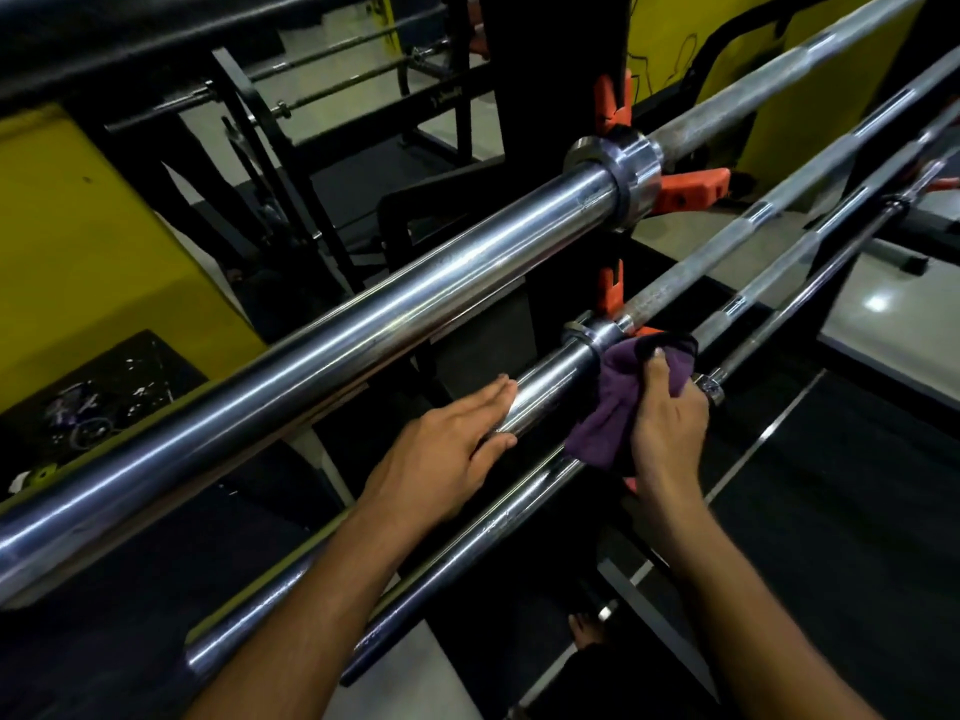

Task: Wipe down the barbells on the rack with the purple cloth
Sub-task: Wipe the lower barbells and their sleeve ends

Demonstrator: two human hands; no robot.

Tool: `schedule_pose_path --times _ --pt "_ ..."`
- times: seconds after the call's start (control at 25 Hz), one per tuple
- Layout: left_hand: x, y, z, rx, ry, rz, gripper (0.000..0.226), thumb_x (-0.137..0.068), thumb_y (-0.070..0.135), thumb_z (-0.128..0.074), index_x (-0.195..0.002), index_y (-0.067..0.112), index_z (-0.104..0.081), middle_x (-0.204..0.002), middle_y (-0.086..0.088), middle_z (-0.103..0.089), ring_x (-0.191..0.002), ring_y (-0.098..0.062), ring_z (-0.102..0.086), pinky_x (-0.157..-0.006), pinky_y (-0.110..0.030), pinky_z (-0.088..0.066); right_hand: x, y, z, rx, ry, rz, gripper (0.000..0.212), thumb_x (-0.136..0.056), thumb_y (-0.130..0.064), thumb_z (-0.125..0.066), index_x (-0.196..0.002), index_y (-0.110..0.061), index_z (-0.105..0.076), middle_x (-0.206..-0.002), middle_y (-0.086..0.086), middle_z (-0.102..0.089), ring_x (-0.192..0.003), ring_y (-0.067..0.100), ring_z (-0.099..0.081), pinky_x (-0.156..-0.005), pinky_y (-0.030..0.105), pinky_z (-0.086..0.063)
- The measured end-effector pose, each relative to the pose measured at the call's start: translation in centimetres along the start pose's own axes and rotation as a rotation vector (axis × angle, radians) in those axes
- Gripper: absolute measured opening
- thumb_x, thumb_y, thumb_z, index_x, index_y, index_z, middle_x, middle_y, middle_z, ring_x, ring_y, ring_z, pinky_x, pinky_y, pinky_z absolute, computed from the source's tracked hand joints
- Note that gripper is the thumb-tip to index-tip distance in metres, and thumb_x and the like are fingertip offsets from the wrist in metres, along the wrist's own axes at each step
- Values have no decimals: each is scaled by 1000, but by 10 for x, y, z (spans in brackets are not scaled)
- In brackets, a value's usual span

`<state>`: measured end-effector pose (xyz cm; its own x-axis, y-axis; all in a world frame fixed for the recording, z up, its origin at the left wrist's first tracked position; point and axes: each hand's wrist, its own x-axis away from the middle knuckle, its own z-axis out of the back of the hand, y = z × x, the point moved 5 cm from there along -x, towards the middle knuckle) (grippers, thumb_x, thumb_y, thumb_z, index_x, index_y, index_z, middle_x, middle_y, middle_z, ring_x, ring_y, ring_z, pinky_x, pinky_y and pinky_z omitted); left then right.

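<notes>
Several chrome barbells lie across a black rack with orange hooks. The top barbell runs from lower left to upper right, with its collar at the rack post. Below it lies a second barbell. My left hand rests flat on this second barbell's sleeve, fingers straight. My right hand grips the purple cloth and presses it against the same sleeve, just below its collar. A third, thinner bar lies lower and closer to me.
The black rack post stands behind the collars. Yellow walls rise at the left and upper right. More bars fan out to the right. A dark mat and a pale floor lie below. A bare foot shows at the bottom.
</notes>
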<state>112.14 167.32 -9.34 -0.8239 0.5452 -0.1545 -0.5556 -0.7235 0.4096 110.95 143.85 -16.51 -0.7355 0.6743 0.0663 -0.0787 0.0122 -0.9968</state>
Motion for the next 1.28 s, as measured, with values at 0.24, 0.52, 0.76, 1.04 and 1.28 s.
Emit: schedule_pose_path --times 0.24,0.52,0.76,1.04,1.28 --pt "0 4 2 -3 -2 -18 54 -101 36 -56 -151 31 -38 -156 18 -34 -138 3 -37 -112 -20 -33 -3 -69 -9 533 -156 423 39 -100 -56 -42 -100 -21 -58 -95 0 -63 -88 22 -60 -77 37 -49" --pt "0 1 2 -2 -11 4 55 -101 39 -54 -152 36 -35 -156 23 -30 -137 7 -33 -113 -19 -28 -25 -90 -4 808 -346 421 50 -100 -61 -36 -91 -17 -57 -94 14 -68 -93 35 -63 -82 43 -50" --pt "-1 -2 -1 31 3 9 54 -100 43 -55 -151 39 -38 -155 24 -34 -137 6 -36 -117 -26 -33 6 -46 51 528 -574 15 43 -101 -44 -51 -75 -11 -62 -72 9 -67 -61 18 -59 -62 31 -44" --pt "48 57 -20 249 357 -12 29 -92 44 -61 -115 29 -70 -105 14 -67 -97 -4 -62 -86 -17 -47 68 -3 101 -57 -535 -285 29 -105 -30 -49 -110 -13 -72 -103 8 -77 -96 22 -74 -79 30 -58" --pt "118 123 -145 908 -284 440 25 -83 27 -77 -102 13 -68 -85 2 -66 -76 -6 -54 -73 -19 -47 109 28 115 21 -488 -165 21 -103 -28 -53 -102 -24 -73 -94 -16 -77 -91 2 -70 -72 9 -47"
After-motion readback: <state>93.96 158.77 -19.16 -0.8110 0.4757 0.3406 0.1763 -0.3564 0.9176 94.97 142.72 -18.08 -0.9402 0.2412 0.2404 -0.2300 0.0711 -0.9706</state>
